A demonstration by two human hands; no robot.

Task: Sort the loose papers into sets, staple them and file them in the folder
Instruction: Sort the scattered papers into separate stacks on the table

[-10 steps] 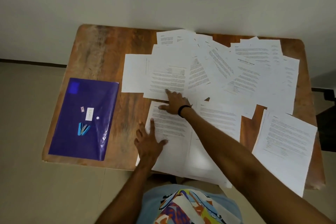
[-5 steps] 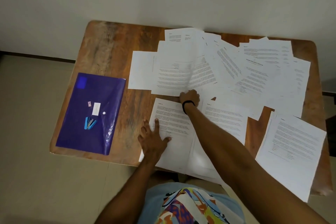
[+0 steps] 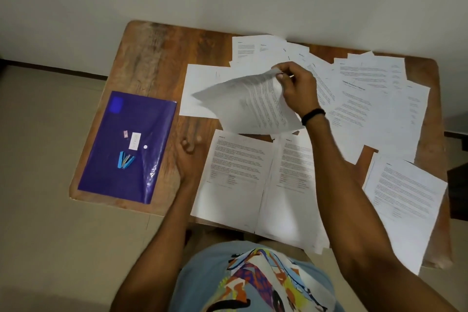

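Right hand (image 3: 296, 88) pinches the far corner of a printed white sheet (image 3: 255, 106), thumb and fingers closed on its edge; the sheet is lifted off the brown wooden table (image 3: 157, 58), curling, its free end drooping left of and below the grip; black band (image 3: 312, 115) on that wrist.

Left hand (image 3: 188, 157) lies on bare wood well below-left of the grip, fingers loosely curled, holding nothing, just beside the left edge of the nearer printed pile (image 3: 235, 175); a second printed pile (image 3: 293, 185) overlaps it directly beneath the right forearm.

Behind and right of the grip: a fan of loose printed pages (image 3: 367, 88), overlapping, spread to the table's far edge; a separate page stack (image 3: 405, 205) lies at lower right, past the forearm, overhanging the near edge.

Far left of the grip: flat purple plastic folder (image 3: 126, 147), closed, lying on the table; on it a small blue stapler (image 3: 125, 160) and a small staple box (image 3: 125, 134), lettering too small to read.
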